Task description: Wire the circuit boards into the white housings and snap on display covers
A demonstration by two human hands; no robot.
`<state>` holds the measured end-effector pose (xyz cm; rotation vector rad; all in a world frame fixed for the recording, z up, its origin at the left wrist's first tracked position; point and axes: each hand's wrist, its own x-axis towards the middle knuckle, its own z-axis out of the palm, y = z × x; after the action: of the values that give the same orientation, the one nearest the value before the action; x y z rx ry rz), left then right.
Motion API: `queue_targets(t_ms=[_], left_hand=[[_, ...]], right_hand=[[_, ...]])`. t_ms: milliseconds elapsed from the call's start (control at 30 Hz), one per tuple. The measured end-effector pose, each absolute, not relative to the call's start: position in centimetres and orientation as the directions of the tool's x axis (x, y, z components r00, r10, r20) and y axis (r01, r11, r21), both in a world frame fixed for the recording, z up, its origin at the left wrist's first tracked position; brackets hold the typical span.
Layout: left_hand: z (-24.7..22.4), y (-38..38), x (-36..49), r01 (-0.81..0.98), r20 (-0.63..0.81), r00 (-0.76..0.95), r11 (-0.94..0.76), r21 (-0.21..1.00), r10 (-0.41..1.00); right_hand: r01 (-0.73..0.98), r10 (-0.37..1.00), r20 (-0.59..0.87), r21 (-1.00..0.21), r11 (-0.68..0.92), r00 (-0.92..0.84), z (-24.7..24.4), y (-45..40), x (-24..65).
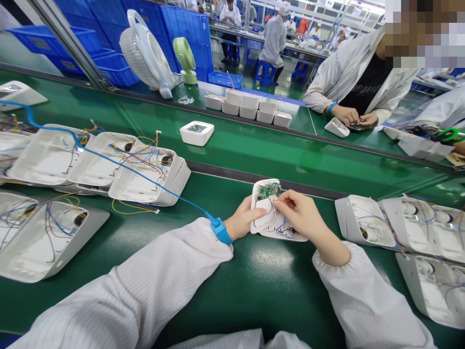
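Note:
My left hand [244, 219] grips a white plastic panel [260, 222] by its left side, thumb across the face. A green circuit board [269, 190] shows at the panel's upper end. My right hand [298, 209] has thumb and index finger pinched together at the board's lower right edge; what lies between the fingertips is too small to make out. Beneath the panel sits an open white housing [281, 235] with wires inside, partly covered by the panel and my right hand. A blue wrist strap [222, 231] with a coiled cord circles my left wrist.
Open white housings [141, 182] with loose coloured wires are stacked at left; more housings [366, 220] stand at right. A closed white device [196, 133] rests on the green belt beyond. Across it, a co-worker's hands [354, 118] handle a part near small white boxes [249, 107] and fans [145, 55].

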<state>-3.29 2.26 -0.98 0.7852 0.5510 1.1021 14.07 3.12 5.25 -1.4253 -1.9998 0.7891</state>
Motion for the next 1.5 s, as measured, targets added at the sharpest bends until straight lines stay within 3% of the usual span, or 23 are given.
queue_targets(t_ms=[167,700,1067,1233,1367,1500], left_hand=[[-0.9,2.2,-3.3,-0.574,-0.025,0.365,0.246,0.781,0.931],[-0.4,1.8,-2.9,-0.534,-0.007,0.352,0.207,0.82,0.936],[-0.7,1.9,-3.1,-0.416,0.033,0.367,0.132,0.9,0.929],[-0.6,1.9,-3.1,-0.45,0.01,0.341,0.154,0.88,0.94],[-0.6,2.0,-3.0,-0.477,-0.035,0.351,0.211,0.853,0.936],[-0.5,2.0,-3.1,-0.479,-0.048,0.372,0.237,0.845,0.927]], right_hand=[[0.674,0.953,0.197,-0.674,0.304,-0.232,4.3,2.5,13.0],[0.619,0.939,0.311,-0.712,0.331,-0.145,3.9,1.9,12.3],[0.595,0.961,0.258,-0.759,0.264,-0.098,3.8,2.4,12.9],[0.56,0.971,0.218,-0.794,0.235,-0.098,3.9,2.2,12.8],[0.586,0.964,0.243,-0.768,0.257,-0.105,4.2,2.2,12.7],[0.675,0.93,0.339,-0.655,0.339,-0.139,4.1,2.2,12.8]])
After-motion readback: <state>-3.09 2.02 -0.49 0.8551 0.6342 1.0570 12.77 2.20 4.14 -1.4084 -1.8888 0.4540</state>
